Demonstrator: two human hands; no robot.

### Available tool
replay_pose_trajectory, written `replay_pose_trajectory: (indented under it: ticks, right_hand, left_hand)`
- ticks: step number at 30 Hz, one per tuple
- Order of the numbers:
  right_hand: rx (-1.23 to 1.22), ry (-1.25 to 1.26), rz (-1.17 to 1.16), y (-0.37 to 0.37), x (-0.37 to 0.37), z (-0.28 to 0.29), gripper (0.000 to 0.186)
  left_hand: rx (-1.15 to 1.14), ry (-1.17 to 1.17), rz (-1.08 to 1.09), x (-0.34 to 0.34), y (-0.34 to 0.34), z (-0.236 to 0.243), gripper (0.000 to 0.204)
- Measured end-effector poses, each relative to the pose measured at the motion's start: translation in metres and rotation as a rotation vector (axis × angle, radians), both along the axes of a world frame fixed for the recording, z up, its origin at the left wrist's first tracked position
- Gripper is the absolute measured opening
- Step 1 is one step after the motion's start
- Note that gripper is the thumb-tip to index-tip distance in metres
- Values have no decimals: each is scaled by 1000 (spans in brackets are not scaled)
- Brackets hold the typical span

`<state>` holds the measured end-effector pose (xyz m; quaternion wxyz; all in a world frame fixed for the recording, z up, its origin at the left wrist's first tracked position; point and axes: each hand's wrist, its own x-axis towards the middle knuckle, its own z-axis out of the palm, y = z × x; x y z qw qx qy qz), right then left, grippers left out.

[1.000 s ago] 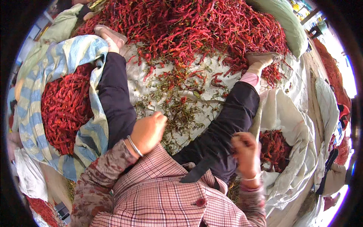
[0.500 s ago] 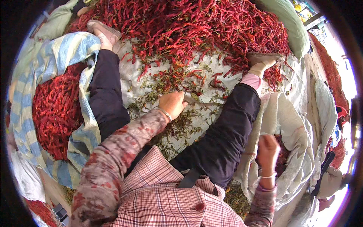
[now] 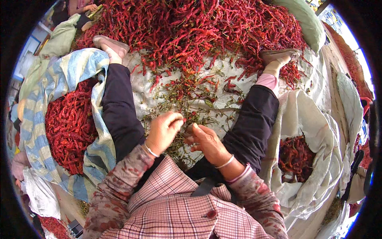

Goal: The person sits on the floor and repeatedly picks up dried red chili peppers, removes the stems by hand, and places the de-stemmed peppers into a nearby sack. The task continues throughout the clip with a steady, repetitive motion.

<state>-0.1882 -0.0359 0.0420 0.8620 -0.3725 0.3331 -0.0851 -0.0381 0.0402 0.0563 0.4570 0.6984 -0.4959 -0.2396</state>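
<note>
My left hand (image 3: 164,131) is closed in a pinch above the littered white sheet (image 3: 137,85). A small red bit, seemingly the end of a dried chili pepper (image 3: 184,120), shows at its fingertips; the rest is hidden. Close beside it, my right hand (image 3: 211,146) has its fingers loosely bent and apart, with nothing visible in them. Beyond both hands, stems and loose chilies (image 3: 187,85) are strewn toward a large heap of red dried chilies (image 3: 191,32).
A blue-and-white striped sack (image 3: 30,133) with red chilies stands by my left leg. Right of my right leg, a white sack (image 3: 328,159) holds darker chilies (image 3: 294,157). My outstretched legs flank the sheet. A green sack (image 3: 308,24) lies at far right; another person's hand (image 3: 90,7) shows far left.
My right hand has come from above the white sack on the right to beside my left hand. My left hand has drawn back toward me and a little left.
</note>
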Motion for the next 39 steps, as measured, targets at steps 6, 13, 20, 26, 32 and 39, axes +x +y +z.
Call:
replay_pose_trajectory:
  ticks: [6,13,20,26,32,39]
  right_hand:
    - [236,-26,-226,16,4,-46,16]
    - [200,103,-239,-2,-1,-39,12]
    - [143,112,-212,-9,-2,-37,9]
    - [32,96,-251,-14,-3,-40,9]
    - [-337,24,-196,-11,-2,-36,12]
    - [-510,31,0,1,-5,-35,19]
  left_hand:
    - [-10,-323,-202,-41,18,-7,15]
    - [166,-410,-72,-2,-48,-52,13]
    - [331,-463,-126,11,-79,-93,15]
    - [297,63,-95,21,-53,-55,12]
    - [273,137,-151,11,-31,-25,18]
    - [311,119,-220,-8,-12,-16,20]
